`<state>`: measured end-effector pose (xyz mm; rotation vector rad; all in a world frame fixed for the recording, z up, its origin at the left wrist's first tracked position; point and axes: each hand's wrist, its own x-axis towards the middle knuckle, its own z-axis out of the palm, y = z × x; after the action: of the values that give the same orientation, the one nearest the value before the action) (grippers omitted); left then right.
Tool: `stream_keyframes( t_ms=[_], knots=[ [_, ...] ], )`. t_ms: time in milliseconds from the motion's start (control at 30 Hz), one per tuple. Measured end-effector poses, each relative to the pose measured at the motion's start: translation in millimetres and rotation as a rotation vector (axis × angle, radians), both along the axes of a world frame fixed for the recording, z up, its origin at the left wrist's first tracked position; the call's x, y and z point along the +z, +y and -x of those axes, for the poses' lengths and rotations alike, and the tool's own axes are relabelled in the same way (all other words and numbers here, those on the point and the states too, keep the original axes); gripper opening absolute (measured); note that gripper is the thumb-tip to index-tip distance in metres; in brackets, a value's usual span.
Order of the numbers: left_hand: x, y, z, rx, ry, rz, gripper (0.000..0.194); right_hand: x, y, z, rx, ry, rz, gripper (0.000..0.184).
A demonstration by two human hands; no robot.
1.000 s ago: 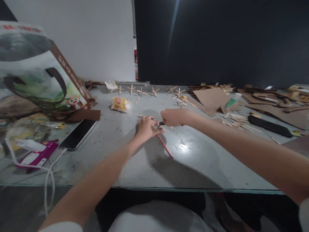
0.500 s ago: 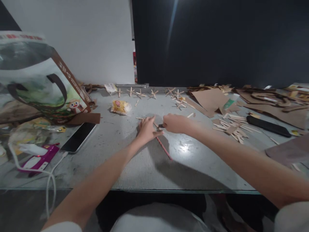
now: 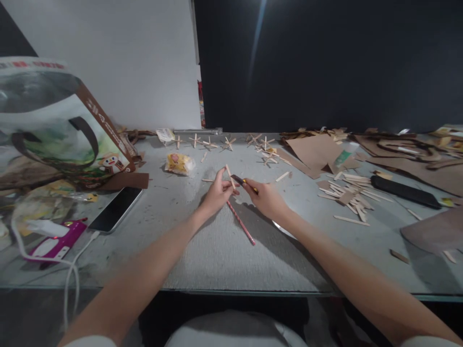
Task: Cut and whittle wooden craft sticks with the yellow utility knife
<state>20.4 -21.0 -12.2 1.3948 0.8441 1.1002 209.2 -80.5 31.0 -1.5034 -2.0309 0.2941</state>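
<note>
My left hand (image 3: pixel 216 193) is raised a little off the grey table (image 3: pixel 217 246) and pinches a short wooden stick (image 3: pixel 229 175) that points up and back. My right hand (image 3: pixel 265 196) is closed round a small dark tool with a yellow part (image 3: pixel 243 182). The tool's tip is right beside the stick. Under both hands a red pencil (image 3: pixel 240 222) lies on the table, slanting toward me. One more stick (image 3: pixel 207 180) lies flat just left of my left hand.
A printed bag (image 3: pixel 61 127) stands at the left, with a phone (image 3: pixel 115 203), a pink device (image 3: pixel 54 241) and a white cable in front of it. A yellow packet (image 3: pixel 180 163) and star-shaped stick pieces (image 3: pixel 228 142) lie further back. Loose sticks (image 3: pixel 349 196), brown cardboard (image 3: pixel 316 149) and a black case (image 3: pixel 403 189) are at the right.
My left hand has lifted a stick off the table. My right hand drew back toward me and turned, so the dark tool now points at the stick. The view shifted slightly.
</note>
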Motion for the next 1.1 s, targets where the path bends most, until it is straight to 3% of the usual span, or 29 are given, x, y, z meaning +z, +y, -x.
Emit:
stream_keyframes(
  t_ms=[367,667,867,1100],
  knots=[
    [-0.4,-0.4,0.8,-0.021,0.111,-0.064,0.083,-7.4,-8.9,8.2,0.015,-0.081,0.041,0.03],
    [12.6,-10.3,7.6,-0.023,0.422,-0.271,0.074,-2.9,-17.4,10.7,-0.007,-0.101,0.066,0.028],
    [13.5,-16.4,-0.7,0.026,0.397,-0.15,0.072,-6.2,-19.4,15.9,-0.011,0.014,0.086,0.026],
    [18.9,-15.8,11.5,-0.063,0.412,-0.321,0.069,-8.1,-17.0,12.5,-0.004,0.025,0.07,0.029]
  ],
)
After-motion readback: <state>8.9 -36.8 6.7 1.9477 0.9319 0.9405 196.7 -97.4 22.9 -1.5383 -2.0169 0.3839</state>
